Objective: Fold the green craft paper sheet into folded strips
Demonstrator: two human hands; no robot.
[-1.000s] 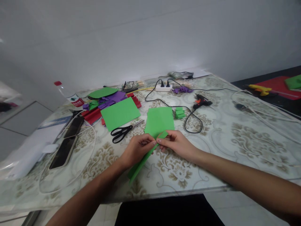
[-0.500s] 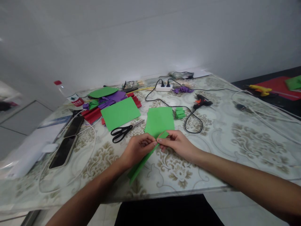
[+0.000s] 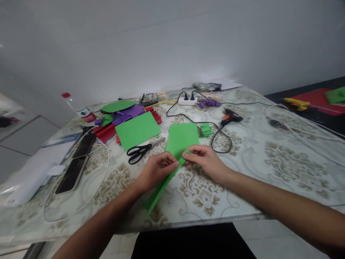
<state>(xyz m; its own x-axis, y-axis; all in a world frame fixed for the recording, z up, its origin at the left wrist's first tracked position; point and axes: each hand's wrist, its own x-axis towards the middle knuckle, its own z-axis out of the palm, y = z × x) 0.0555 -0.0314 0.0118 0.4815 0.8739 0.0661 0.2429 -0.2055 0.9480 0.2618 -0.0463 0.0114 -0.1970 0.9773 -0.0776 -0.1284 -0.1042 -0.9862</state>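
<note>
The left hand [image 3: 156, 172] and the right hand [image 3: 205, 161] both pinch 1 long green paper strip [image 3: 159, 190] at its far end, fingertips closed on it. The strip runs from the hands down toward the near edge of the table [image 3: 269, 169], lying just over the surface. By my judgement the work is at an early point: the far end looks to have 1 small fold started, and the long rest of the strip is still flat — most of it is left to fold. A small stack of folded green pieces [image 3: 206, 129] lies further back, so some seem finished already.

Just behind the hands lies a green sheet [image 3: 182, 136], beside it black scissors [image 3: 141, 151] and another green sheet [image 3: 137, 130]. A black glue gun [image 3: 230, 117] and a white power strip [image 3: 188, 100] lie further back — near a plain pale wall. The table has a pale patterned cover.
</note>
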